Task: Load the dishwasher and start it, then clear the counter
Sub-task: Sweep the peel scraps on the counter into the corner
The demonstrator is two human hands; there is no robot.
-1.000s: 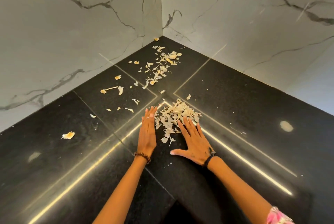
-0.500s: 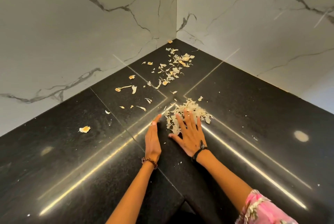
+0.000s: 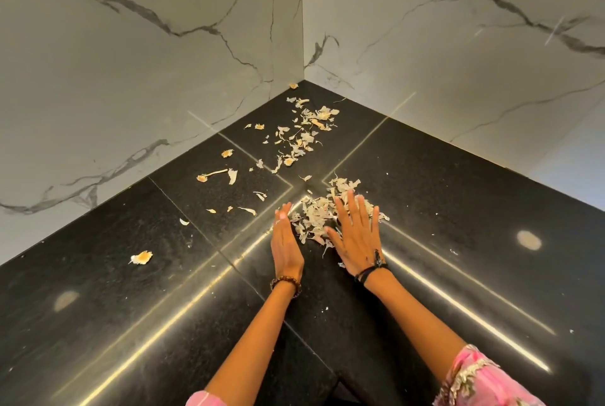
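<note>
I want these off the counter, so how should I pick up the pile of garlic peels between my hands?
The pile of garlic peels is loose, flat flakes, so nothing to pinch. Probably cup it from both sides, left hand edge-on, right hand sweeping in, and lift from underneath.

Black speckled counter (image 3: 458, 209), pale cream peels (image 3: 314, 219), white grey-veined marble wall (image 3: 131, 78), pink floral sleeve (image 3: 484, 379)

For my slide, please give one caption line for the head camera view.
Left hand and right hand gather a pile of peels on the black counter.
</note>
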